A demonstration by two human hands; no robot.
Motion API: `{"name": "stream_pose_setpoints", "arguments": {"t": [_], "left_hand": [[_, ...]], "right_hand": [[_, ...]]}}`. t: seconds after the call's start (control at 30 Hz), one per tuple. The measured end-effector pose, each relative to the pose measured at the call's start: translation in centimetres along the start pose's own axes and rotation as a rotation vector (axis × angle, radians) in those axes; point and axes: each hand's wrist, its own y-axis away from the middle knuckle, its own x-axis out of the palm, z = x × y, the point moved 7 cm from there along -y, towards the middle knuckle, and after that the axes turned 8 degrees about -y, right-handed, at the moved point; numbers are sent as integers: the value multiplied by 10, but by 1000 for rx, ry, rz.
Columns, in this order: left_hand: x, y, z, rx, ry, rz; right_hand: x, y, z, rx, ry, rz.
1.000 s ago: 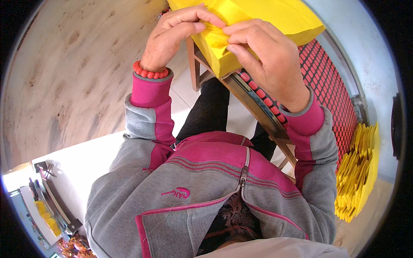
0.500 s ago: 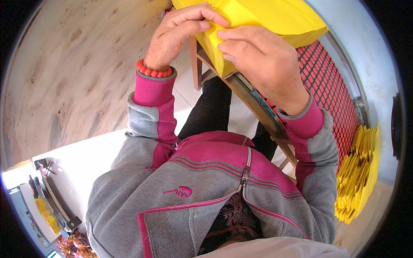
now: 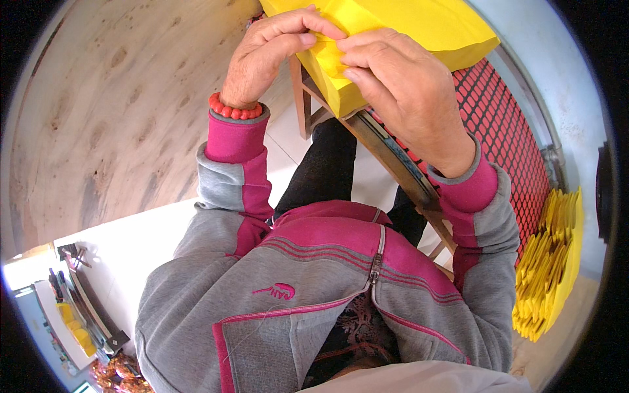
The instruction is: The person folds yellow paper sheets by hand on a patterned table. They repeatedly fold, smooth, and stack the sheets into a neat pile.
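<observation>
A bright yellow, thin, cloth-like folded piece (image 3: 419, 29), possibly a bag, lies at the top of the view over the table edge. One corner of it hangs down in front. My left hand (image 3: 265, 56), with a red bead bracelet at the wrist, pinches a fold of it between thumb and fingers. Close beside it on the right, my right hand (image 3: 413, 88) has its bent fingers and thumb closed on the same fold. The fingertips of both hands nearly meet. What lies right under them is partly hidden.
Under the yellow piece is a wooden-framed table (image 3: 393, 167) with a red and black patterned cover (image 3: 501, 124). A stack of folded yellow pieces (image 3: 547, 268) sits at its right end. On the left stands a large wooden board (image 3: 118, 118). A pale blue wall (image 3: 563, 85) bounds the right.
My right hand's fingers have shifted slightly along the fold, and its thumb has spread a little lower. The left hand stays nearly where it was, still pinching.
</observation>
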Motion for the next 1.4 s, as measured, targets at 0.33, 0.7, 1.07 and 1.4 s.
{"name": "stream_pose_setpoints", "arguments": {"t": [0.33,0.7,1.07,1.4], "left_hand": [[-2,1,2,34,15,12],[-4,2,-7,187,-104,77],[-1,0,-9,237,-109,95],[6,-1,-21,200,-162,101]], "right_hand": [[-3,2,-11,171,-234,-55],[-3,5,-17,224,-255,-114],[-2,8,-19,231,-266,-157],[0,9,-21,262,-317,-191]]}}
